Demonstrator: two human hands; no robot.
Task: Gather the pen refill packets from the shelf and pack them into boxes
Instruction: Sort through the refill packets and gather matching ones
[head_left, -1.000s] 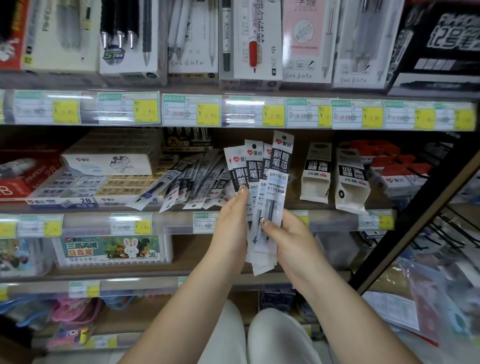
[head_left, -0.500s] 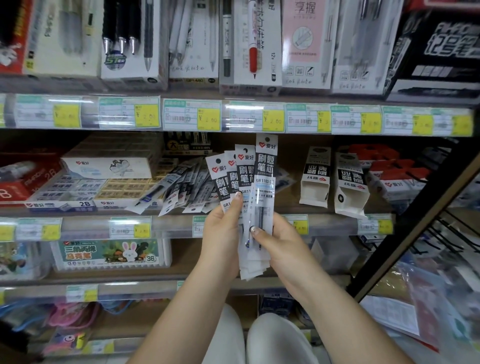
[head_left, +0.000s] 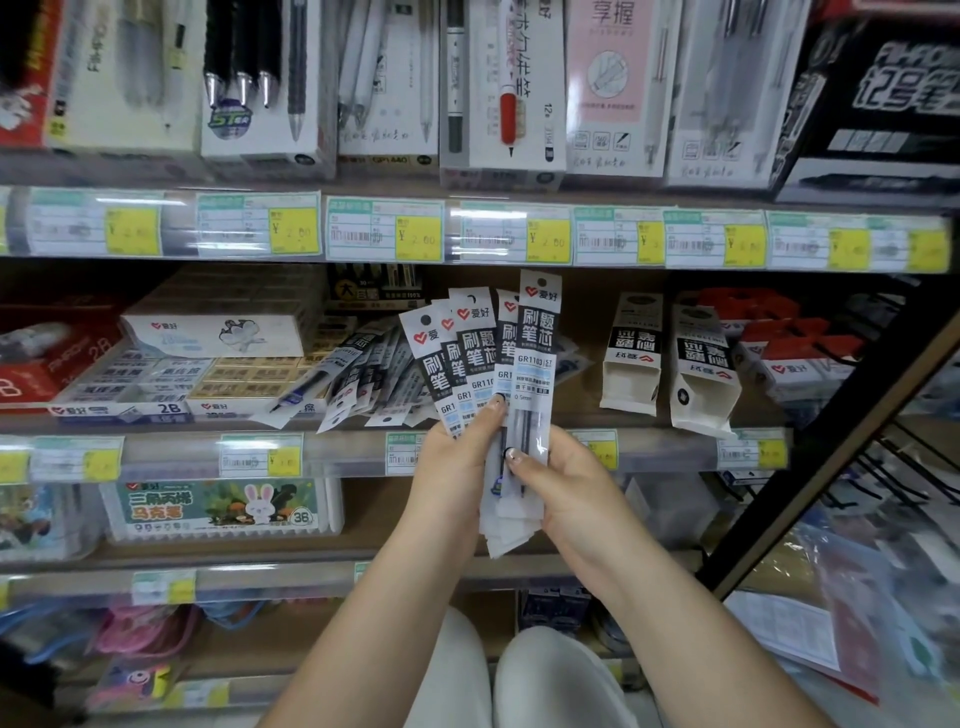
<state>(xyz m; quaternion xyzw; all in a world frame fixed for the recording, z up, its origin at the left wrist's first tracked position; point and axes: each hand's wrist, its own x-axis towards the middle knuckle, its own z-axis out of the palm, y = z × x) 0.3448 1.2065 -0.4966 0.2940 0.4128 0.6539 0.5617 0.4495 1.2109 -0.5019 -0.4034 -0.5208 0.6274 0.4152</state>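
Observation:
A fan of several black-and-white pen refill packets (head_left: 485, 358) stands upright in front of the middle shelf. My left hand (head_left: 457, 467) grips the fan from the left, thumb on its front. My right hand (head_left: 566, 493) holds the rightmost packet (head_left: 537, 364) from the right, forefinger on its face. More refill packets (head_left: 363, 374) lie in a loose pile on the shelf behind, left of the fan. Two white refill boxes (head_left: 631, 353) (head_left: 701, 364) stand upside down on the shelf to the right, their open ends down.
Eraser boxes (head_left: 208, 332) are stacked at the shelf's left and red-white packs (head_left: 789, 348) at its right. Pen boxes (head_left: 498, 88) fill the upper shelf. A dark slanted rack post (head_left: 831, 457) crosses the right side. My knees (head_left: 519, 680) sit below.
The fan of packets and both hands have shifted a little left and down in view. The packets spread slightly wider. Both hands keep their hold.

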